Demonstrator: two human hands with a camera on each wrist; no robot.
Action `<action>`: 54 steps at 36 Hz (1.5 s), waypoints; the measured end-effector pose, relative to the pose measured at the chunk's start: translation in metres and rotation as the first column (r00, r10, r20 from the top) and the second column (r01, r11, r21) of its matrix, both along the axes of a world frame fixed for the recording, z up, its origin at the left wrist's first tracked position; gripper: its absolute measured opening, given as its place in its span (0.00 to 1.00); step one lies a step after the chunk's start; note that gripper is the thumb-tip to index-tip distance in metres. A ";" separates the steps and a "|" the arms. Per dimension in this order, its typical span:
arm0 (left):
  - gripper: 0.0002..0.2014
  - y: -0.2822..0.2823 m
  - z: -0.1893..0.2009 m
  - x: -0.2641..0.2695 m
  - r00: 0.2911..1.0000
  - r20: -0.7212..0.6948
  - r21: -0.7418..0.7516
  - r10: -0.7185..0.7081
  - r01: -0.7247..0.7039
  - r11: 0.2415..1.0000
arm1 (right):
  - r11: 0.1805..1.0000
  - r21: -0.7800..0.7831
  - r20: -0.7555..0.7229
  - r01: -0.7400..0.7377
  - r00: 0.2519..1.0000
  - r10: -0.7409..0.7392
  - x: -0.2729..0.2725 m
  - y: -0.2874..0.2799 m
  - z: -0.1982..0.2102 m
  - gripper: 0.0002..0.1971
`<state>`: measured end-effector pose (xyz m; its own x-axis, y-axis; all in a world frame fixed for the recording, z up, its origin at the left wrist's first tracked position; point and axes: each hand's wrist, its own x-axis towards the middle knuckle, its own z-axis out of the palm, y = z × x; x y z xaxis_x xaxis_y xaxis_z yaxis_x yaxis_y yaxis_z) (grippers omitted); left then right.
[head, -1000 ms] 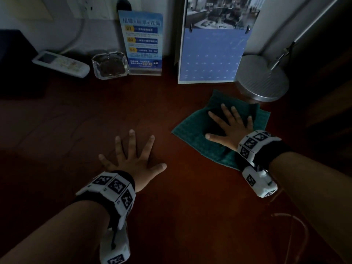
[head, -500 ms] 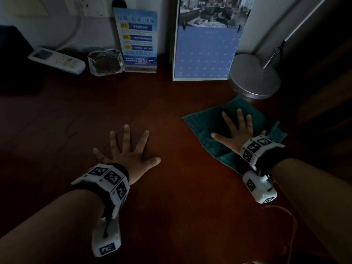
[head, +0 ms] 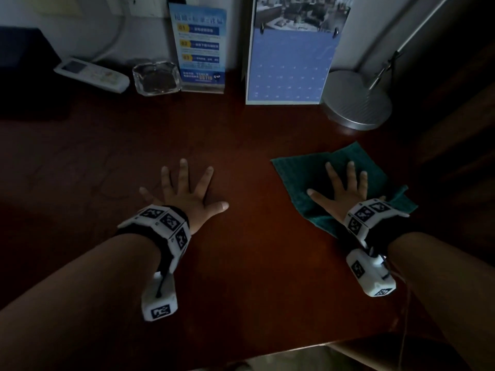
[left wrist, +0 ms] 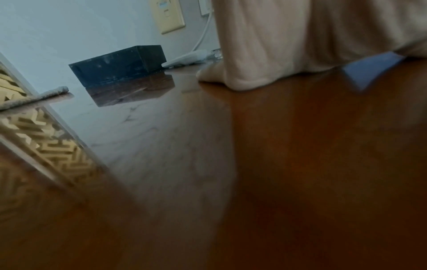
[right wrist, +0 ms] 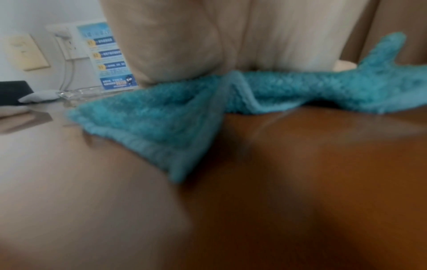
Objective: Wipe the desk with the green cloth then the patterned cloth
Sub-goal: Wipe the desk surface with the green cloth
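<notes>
I'm pressing my right hand, fingers straight and spread, flat on the fluffy teal-green cloth, which is lying rumpled on the right side of the dark reddish wooden desk, near the round metal lamp base. My left hand is resting flat on bare wood, fingers splayed, holding nothing. I'm judging this as the green-cloth wipe; next I'm needing to be sweeping left across the unwiped middle, and the patterned cloth isn't clearly showing.
</notes>
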<state>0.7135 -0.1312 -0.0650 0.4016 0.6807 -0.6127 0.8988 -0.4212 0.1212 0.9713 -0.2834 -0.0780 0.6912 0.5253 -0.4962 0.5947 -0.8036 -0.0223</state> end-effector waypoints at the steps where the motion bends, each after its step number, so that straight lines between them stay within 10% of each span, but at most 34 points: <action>1: 0.40 -0.001 -0.001 0.000 1.000 -0.003 0.007 0.002 -0.002 1.000 | 1.000 -0.001 0.002 0.006 1.000 -0.006 -0.001 -0.002 0.000 0.42; 11: 0.36 -0.032 0.012 0.014 0.993 -0.019 0.183 -0.114 0.115 0.976 | 1.000 -0.025 -0.007 0.009 1.000 -0.009 -0.013 -0.028 0.005 0.42; 18: 0.39 -0.068 0.006 0.031 0.991 0.039 -0.037 -0.130 0.131 0.991 | 0.999 -0.040 -0.018 0.014 1.000 -0.014 -0.018 -0.046 0.005 0.43; 54: 0.41 -0.067 0.002 0.032 0.986 -0.041 -0.045 -0.164 0.162 0.986 | 0.996 -0.043 -0.037 -0.080 0.996 0.079 -0.069 -0.124 0.012 0.41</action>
<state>0.7459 -0.1987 -0.0633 0.4767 0.5820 -0.6588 0.8234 -0.5580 0.1028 0.9023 -0.4075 -0.0656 0.6296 0.5551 -0.5437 0.6563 -0.7544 -0.0103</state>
